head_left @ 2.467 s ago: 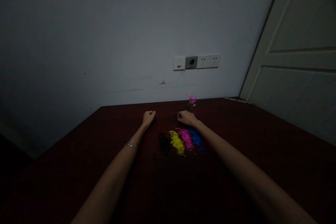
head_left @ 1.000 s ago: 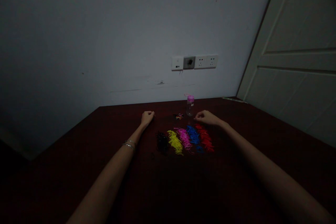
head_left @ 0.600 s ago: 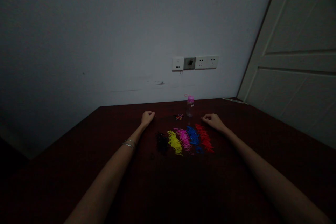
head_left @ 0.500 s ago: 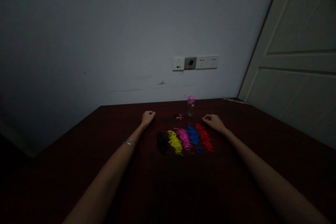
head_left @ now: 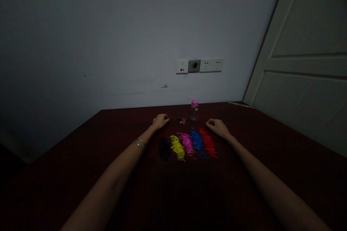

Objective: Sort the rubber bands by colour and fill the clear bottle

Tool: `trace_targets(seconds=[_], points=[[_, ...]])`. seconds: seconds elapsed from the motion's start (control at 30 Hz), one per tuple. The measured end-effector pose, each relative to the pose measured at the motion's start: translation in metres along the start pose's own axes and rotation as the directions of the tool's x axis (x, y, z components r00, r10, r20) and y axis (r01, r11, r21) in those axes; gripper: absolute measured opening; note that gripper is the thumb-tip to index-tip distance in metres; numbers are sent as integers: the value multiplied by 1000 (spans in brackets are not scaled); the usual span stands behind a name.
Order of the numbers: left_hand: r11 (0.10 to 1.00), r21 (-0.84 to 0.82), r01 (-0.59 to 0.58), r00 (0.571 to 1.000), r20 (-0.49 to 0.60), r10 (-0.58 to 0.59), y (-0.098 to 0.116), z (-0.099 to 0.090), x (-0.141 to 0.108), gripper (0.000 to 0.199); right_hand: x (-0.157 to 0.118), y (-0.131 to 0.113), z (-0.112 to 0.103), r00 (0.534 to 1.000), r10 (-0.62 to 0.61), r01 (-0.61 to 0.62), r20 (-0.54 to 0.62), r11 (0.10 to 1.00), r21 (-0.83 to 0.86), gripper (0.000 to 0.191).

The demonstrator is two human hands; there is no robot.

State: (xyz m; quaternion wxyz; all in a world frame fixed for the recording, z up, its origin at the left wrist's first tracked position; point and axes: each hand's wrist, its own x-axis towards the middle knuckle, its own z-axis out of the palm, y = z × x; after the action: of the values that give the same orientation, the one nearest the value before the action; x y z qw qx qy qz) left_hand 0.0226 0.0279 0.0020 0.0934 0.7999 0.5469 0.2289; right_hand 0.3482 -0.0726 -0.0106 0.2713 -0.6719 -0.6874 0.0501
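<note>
left hand (head_left: 161,120) moved nearer the mixed-colour bunch (head_left: 183,121), right hand (head_left: 218,127) shifted away from it

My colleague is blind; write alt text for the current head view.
The left hand and right hand flank a multicoloured strand cluster and a clear, pink-capped bottle on a maroon table. Nearer, left to right, lie a black strand pile, yellow strand pile, pink strand pile, blue strand pile and red strand pile.
</note>
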Motion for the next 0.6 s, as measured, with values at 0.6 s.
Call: trace_targets(seconds=[0.6], points=[[944,253,-213,970,174,172,45,19,25,21,-1,-4,0,999,-23,23,-22,1000,-17,26]])
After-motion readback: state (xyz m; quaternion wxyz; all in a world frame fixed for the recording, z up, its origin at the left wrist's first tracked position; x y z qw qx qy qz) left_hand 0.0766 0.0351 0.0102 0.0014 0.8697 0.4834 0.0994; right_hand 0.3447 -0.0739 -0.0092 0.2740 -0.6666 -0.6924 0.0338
